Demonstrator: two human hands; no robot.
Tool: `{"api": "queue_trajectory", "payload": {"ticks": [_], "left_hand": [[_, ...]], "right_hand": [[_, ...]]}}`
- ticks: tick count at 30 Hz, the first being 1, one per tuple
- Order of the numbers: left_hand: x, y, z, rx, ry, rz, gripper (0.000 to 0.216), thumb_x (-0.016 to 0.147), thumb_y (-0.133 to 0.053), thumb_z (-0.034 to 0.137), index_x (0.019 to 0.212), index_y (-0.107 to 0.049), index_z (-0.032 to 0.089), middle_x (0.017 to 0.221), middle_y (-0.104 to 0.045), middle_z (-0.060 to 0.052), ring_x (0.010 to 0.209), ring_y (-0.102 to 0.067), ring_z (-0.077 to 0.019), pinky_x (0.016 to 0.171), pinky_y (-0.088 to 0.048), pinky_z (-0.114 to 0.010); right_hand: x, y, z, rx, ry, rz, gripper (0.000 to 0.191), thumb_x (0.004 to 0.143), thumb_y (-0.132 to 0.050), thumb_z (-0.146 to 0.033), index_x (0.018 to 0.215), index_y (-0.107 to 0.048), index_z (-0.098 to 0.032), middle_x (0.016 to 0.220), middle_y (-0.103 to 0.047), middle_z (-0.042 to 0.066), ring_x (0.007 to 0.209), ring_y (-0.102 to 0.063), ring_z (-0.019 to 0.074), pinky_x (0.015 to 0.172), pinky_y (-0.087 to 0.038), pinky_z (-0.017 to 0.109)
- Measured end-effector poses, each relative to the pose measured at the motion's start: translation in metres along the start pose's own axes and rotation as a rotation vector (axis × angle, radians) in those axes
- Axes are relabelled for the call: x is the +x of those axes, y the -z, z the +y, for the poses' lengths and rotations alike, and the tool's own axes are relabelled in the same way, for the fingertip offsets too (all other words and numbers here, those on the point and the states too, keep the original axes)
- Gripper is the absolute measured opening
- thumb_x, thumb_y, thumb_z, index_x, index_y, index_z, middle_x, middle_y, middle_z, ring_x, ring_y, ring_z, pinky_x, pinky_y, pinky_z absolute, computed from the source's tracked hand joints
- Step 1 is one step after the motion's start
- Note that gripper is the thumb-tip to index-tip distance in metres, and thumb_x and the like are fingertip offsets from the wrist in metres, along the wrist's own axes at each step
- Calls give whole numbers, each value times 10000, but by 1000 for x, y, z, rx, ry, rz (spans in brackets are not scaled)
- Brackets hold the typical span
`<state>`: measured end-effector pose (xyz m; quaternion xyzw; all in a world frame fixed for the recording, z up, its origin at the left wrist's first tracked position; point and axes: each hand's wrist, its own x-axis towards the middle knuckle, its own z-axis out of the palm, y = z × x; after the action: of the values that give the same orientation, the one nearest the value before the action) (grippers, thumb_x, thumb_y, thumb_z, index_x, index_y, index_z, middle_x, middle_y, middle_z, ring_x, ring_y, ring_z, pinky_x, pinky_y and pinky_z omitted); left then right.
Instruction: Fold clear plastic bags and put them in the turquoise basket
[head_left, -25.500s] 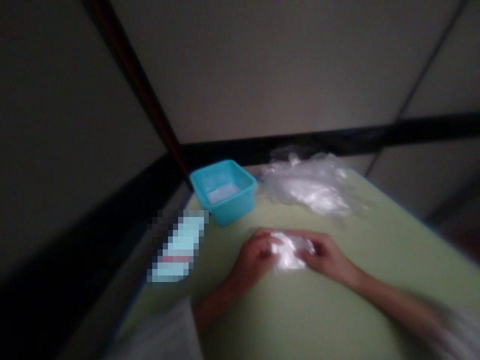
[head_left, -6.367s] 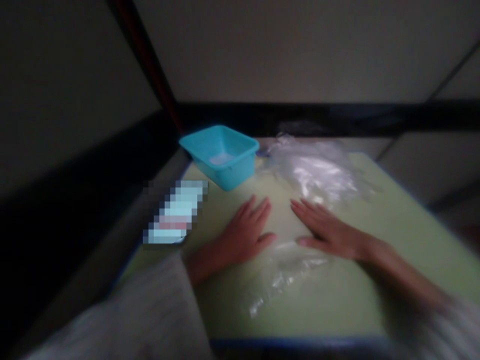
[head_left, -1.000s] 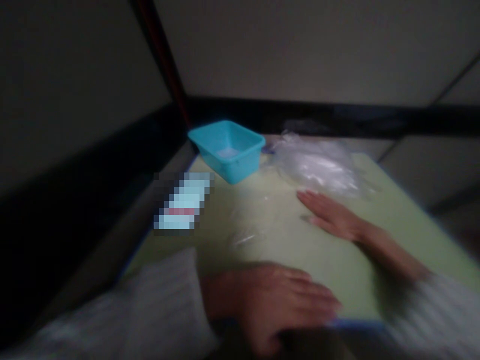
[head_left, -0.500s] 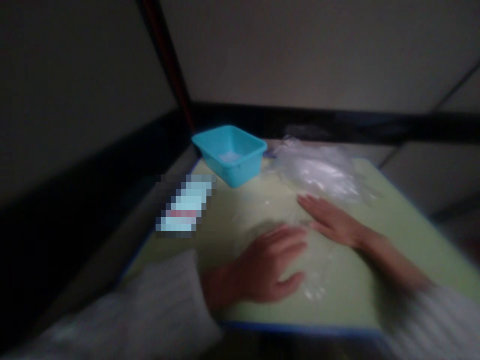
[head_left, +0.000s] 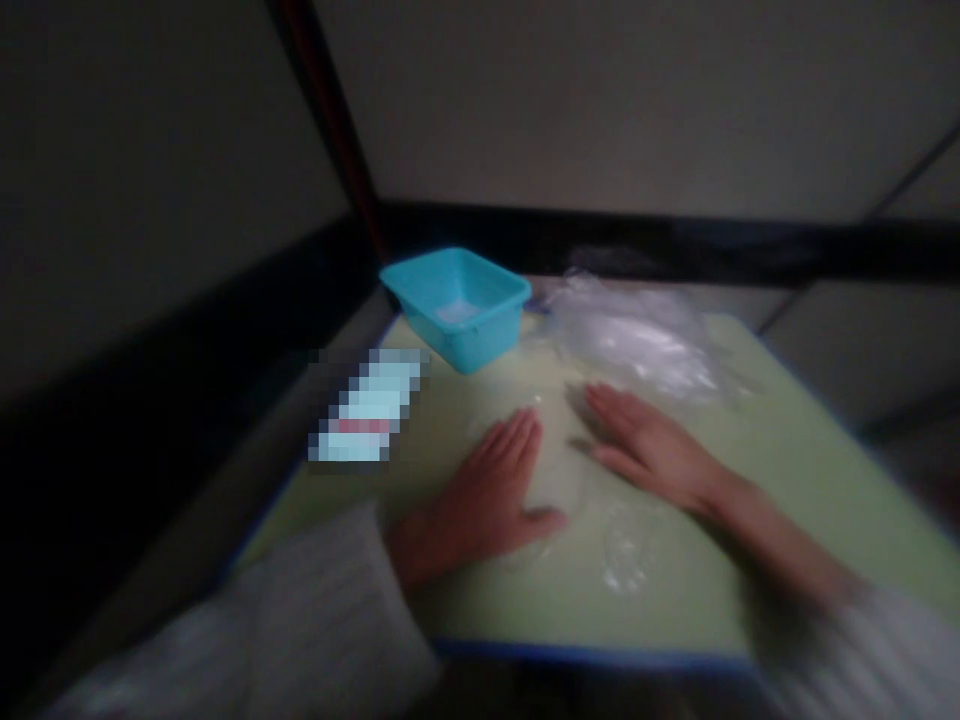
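A clear plastic bag [head_left: 626, 550] lies spread on the yellow-green table [head_left: 525, 625], its outline faint and its near part crinkled. My left hand [head_left: 484, 495] rests flat on the bag's left side, fingers pointing away and thumb out to the right. To the right, my right hand [head_left: 652, 445] is stretched out with its thumb apart, at the bag's far right side; whether it touches the plastic I cannot tell. Neither hand grips anything. Just beyond the right hand is a pile of clear plastic bags [head_left: 637, 335].
At the far left of the table stands a turquoise basket [head_left: 480, 345] with something pale inside. A pixelated, bright, phone-like object [head_left: 371, 405] lies at the left edge. Walls [head_left: 637, 110] rise behind and to the left. The table has a blue rim [head_left: 600, 655].
My left hand has moved left and its fingers have straightened onto the bag. My right hand has shifted slightly left. Basket and pile stay in place.
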<state>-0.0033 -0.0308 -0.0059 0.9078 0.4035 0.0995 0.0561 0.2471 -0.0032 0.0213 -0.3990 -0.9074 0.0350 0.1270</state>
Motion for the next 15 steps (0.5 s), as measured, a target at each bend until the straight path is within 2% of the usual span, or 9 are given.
{"api": "queue_trajectory", "payload": {"ticks": [4, 7, 10, 15], "left_hand": [[0, -1, 0, 22, -6, -13, 927, 808, -458, 649, 1420, -229, -8, 1516, -181, -260, 1426, -137, -339, 1150, -161, -488], [0, -2, -1, 35, -16, -8, 926, 816, -421, 668, 1423, -239, -7, 1520, -175, -253, 1428, -122, -344, 1149, -139, -503], [0, -3, 0, 29, -12, 2, 926, 804, -429, 683, 1426, -254, 20, 1521, -195, -237, 1428, -117, -349, 1144, -134, -521], [1, -1, 1, 3, 1, -13, 906, 794, -466, 669, 1431, -260, 58, 1527, -202, -212, 1431, -105, -346, 1140, -143, -526]], "right_hand": [[8, -15, -25, 92, 81, -9, 683, 949, -330, -531, 1476, -242, -105, 1508, -275, 166, 1401, -238, 266, 1134, -251, 478], [9, -25, -29, 97, 85, -47, 741, 928, -344, -576, 1483, -218, -102, 1513, -252, 172, 1409, -204, 276, 1137, -238, 485], [6, -29, -21, 55, 47, -78, 784, 911, -335, -618, 1487, -202, -103, 1512, -250, 176, 1407, -202, 287, 1138, -229, 488], [-6, -25, 10, -20, -25, -61, 772, 910, -308, -629, 1507, -123, -177, 1521, -244, 128, 1396, -226, 301, 1129, -246, 502]]}}
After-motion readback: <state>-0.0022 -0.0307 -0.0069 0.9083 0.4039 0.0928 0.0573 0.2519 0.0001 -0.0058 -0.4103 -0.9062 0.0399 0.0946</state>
